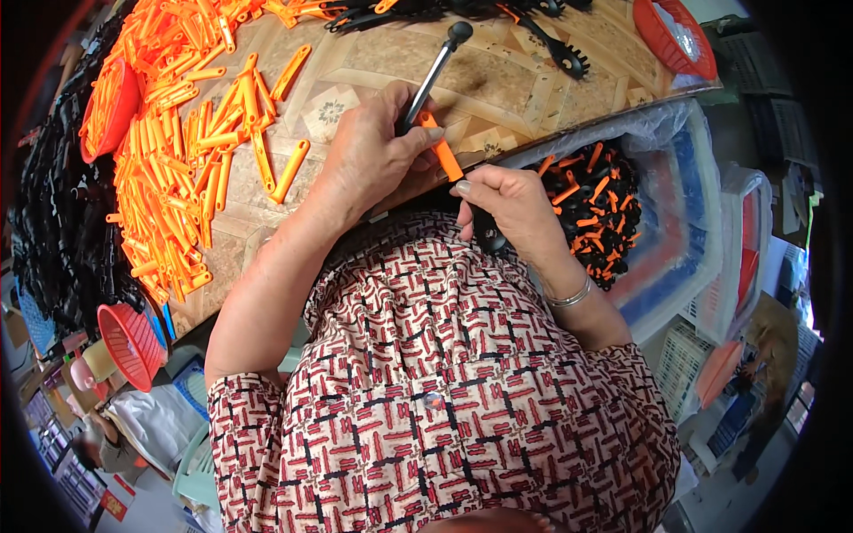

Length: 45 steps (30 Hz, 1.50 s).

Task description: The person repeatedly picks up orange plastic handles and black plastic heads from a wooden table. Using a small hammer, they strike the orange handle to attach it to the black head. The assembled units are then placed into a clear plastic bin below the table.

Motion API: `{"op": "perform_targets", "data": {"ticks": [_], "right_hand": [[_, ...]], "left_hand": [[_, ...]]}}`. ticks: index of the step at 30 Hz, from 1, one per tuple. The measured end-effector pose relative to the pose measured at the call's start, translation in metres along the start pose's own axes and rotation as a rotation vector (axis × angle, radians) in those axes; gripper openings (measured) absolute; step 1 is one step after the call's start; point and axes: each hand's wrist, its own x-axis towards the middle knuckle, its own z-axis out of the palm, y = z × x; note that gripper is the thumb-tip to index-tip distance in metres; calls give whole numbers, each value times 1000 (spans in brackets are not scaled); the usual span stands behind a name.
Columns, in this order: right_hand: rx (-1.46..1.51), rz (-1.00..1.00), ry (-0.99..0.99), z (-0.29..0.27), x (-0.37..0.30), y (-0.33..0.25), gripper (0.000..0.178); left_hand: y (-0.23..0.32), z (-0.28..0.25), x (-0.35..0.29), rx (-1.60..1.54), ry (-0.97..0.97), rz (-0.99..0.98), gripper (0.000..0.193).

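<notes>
My left hand (378,147) is closed at the table's near edge. Between its thumb and fingers lies an orange plastic handle (447,162), tilted down toward my right hand. The same hand also grips a tool with a metal shaft (430,82) and a black knob at its upper end. My right hand (511,200) pinches at the lower end of the orange handle. Below its fingers shows the rounded head of a black kitchen utensil (490,238); most of its stem is hidden by the hand.
Loose orange handles (164,169) are heaped on the table's left. Black utensil heads (569,59) lie at the back. A lined bin holds orange-and-black utensils (593,213) at my right. Red baskets (111,107) stand at the left, another red basket (680,40) back right.
</notes>
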Motion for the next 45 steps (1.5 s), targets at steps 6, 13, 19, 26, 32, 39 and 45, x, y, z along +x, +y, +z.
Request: {"op": "perform_targets", "data": {"ticks": [6, 13, 19, 26, 32, 39, 45], "right_hand": [[21, 56, 29, 5, 2, -8, 33], [-176, 102, 67, 4, 5, -23, 35], [-171, 139, 65, 4, 12, -30, 37], [-69, 149, 22, -4, 15, -27, 33], [-23, 172, 17, -4, 13, -31, 29], [-13, 140, 34, 3, 21, -33, 32], [-135, 162, 66, 1, 21, -41, 34]], "left_hand": [[-4, 4, -11, 305, 147, 212, 25], [20, -22, -37, 231, 260, 271, 31], [1, -15, -83, 132, 163, 223, 34], [-14, -6, -96, 510, 176, 190, 41], [-4, -2, -93, 719, 148, 151, 39], [-28, 0, -89, 476, 181, 234, 39], [-12, -10, -101, 248, 281, 292, 45]]}}
